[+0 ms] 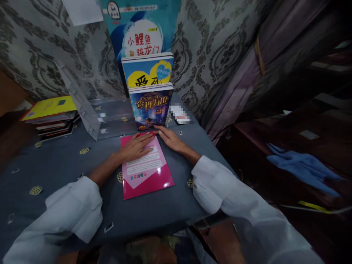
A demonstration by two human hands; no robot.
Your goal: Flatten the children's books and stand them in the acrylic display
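Note:
A pink book [148, 179] lies flat on the table in front of me, with text facing up. My left hand [137, 146] rests flat on its upper part, fingers stretched out to the right. Close by, my right hand [172, 139] is also stretched out, its fingertips near the pink book's far edge and the foot of a dark blue book [151, 108]. That blue book stands upright, in front of a blue and yellow book [148, 71]. Behind both rises a taller teal book [143, 25]. Neither hand grips anything.
A clear plastic rack [82, 99] stands left of the upright books. Farther left is a stack of books [52, 110] with a yellow one on top. The tablecloth [68, 165] is dark grey. To the right, a blue cloth [299, 165] lies on brown furniture beside a curtain [242, 73].

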